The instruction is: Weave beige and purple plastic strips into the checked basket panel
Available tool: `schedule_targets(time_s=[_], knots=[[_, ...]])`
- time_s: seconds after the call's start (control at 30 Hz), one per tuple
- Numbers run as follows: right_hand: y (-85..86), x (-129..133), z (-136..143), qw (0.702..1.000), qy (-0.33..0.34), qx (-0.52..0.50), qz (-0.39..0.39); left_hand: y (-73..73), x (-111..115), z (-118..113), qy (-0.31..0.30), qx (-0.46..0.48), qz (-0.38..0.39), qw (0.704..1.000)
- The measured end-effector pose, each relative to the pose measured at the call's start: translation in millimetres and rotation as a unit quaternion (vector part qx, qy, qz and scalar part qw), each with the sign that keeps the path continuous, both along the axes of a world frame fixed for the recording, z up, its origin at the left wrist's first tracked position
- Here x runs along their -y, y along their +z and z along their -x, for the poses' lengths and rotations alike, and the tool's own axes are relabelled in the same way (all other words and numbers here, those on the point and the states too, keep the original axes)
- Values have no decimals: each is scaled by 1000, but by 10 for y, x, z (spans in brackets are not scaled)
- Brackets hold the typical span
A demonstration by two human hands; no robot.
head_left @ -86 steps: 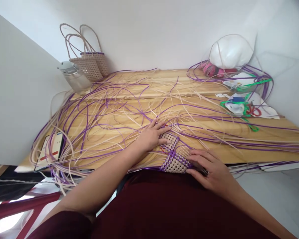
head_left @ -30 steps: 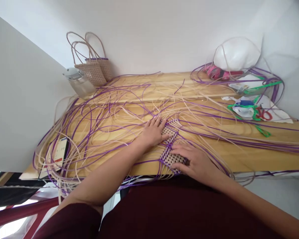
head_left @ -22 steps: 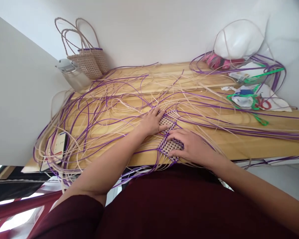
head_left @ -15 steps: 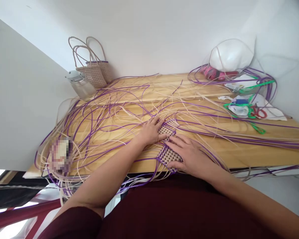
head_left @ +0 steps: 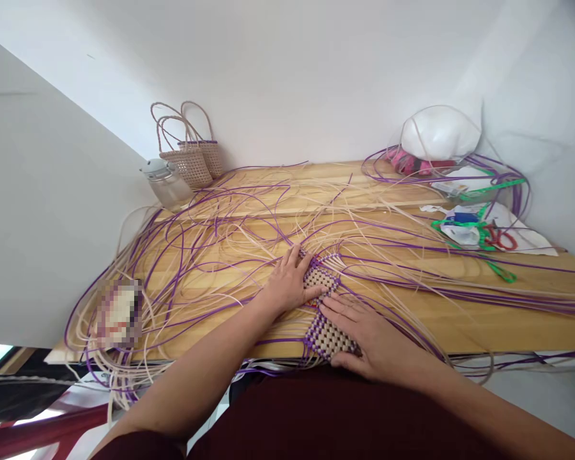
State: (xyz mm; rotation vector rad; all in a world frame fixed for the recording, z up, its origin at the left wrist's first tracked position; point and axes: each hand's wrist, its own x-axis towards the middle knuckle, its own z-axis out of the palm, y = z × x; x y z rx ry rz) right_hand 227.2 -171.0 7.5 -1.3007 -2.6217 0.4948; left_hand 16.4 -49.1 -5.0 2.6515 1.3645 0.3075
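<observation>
the woven panel (head_left: 324,306) is laid at the near bench (head_left: 483,319) edge, long axis running away from the body. its far end is pressed by the left hand (head_left: 287,284), its near end by the right hand (head_left: 364,335); both are flat, open-palmed, nothing clasped.

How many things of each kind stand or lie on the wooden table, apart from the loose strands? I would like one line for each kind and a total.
Woven baskets with handles: 2
Clear jar with lid: 1
Woven purple-and-cream panel, under the left hand and the right hand: 1
White bag: 1
Red-handled scissors: 1
Total: 6
</observation>
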Motion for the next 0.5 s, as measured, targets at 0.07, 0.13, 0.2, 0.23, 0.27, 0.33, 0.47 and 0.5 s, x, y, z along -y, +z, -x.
schedule_targets(time_s=[0.07, 0.13, 0.2, 0.23, 0.27, 0.33, 0.47, 0.5], knots=[[5, -4, -25, 999, 22, -24, -8, 9, 87, 22, 2, -4, -5, 1000], [18, -26, -29, 998, 28, -53, -10, 41, 145, 47, -1, -15, -10, 1000], [36, -64, -13, 996, 16, -86, -7, 84, 157, 77, -1, -23, -17, 1000], [45, -86, 1, 995, 11, -98, -4, 103, 147, 94, 2, -24, -20, 1000], [52, -109, 18, 995, 8, -104, -2, 119, 130, 109, 6, -23, -21, 999], [60, -148, 49, 994, 8, -106, -4, 131, 82, 131, 16, -16, -23, 999], [61, -186, 68, 994, 11, -105, -10, 92, -4, 128, 24, -7, -26, 999], [62, -186, 59, 994, 10, -107, -8, 79, -21, 124, 22, -3, -23, 999]])
